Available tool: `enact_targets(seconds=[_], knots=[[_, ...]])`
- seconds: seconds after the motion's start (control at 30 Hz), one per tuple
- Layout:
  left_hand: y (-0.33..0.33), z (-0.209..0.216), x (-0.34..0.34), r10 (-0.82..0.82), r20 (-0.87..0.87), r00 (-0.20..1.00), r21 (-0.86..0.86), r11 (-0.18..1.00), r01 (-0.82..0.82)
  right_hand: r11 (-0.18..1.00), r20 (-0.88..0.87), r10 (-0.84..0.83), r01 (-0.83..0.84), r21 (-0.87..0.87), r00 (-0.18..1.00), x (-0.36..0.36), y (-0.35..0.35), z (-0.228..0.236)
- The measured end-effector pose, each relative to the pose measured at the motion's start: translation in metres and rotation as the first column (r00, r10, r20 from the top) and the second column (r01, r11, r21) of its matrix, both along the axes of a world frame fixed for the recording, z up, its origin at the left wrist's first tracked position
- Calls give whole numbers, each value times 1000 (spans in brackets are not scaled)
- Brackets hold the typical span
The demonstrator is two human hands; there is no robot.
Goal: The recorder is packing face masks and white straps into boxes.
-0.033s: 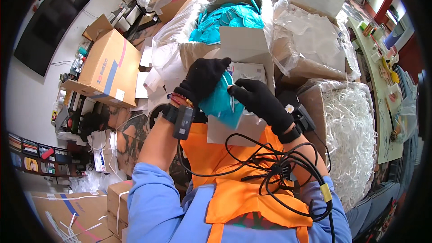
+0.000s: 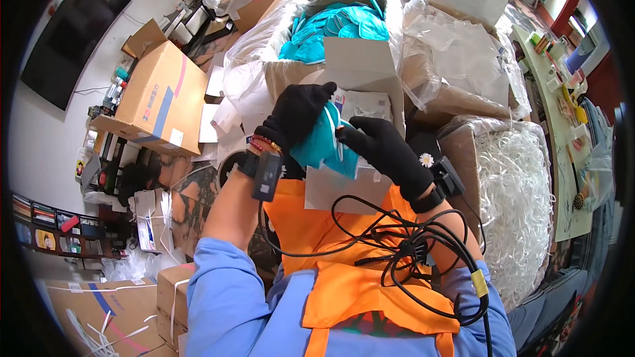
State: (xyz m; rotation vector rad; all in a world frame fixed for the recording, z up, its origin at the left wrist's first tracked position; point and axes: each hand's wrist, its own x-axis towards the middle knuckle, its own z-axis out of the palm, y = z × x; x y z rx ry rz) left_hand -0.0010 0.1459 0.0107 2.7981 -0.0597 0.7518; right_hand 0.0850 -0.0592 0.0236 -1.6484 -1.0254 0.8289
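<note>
In front of my chest, my left hand (image 2: pixel 297 116), in a black glove, is closed round the upper side of a teal face mask (image 2: pixel 321 145) with white edging. It looks like more than one layer, but I cannot tell how many masks there are. My right hand (image 2: pixel 387 152), also black-gloved, pinches the white edge or strap at the mask's right side. Part of the mask is hidden behind my left fingers. Just below and behind it stands an open white carton (image 2: pixel 360 59) with its flaps up and printed packets (image 2: pixel 364 106) inside.
Beyond the carton, a plastic-lined box (image 2: pixel 245 66) holds a heap of teal masks (image 2: pixel 337 23). To the right are a box of white elastic straps (image 2: pixel 512 205) and a box of clear plastic (image 2: pixel 456 59). A brown carton (image 2: pixel 165 92) stands left. Black cables (image 2: pixel 410 248) loop over my orange apron (image 2: pixel 291 225).
The mask has shifted slightly between my hands, and its lower edge has swung a little. Both hands keep their hold in nearly the same place.
</note>
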Motion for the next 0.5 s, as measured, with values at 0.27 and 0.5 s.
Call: enact_targets(seconds=[0.27, 0.5], knots=[[10, -40, 11, 16, 151, 988, -279, 960, 27, 985, 124, -6, -16, 170, 992, -52, -19, 9], [55, -62, -12, 413, 58, 909, -665, 695, -273, 977, 101, -141, 122, 175, 985, -52, -41, 37]])
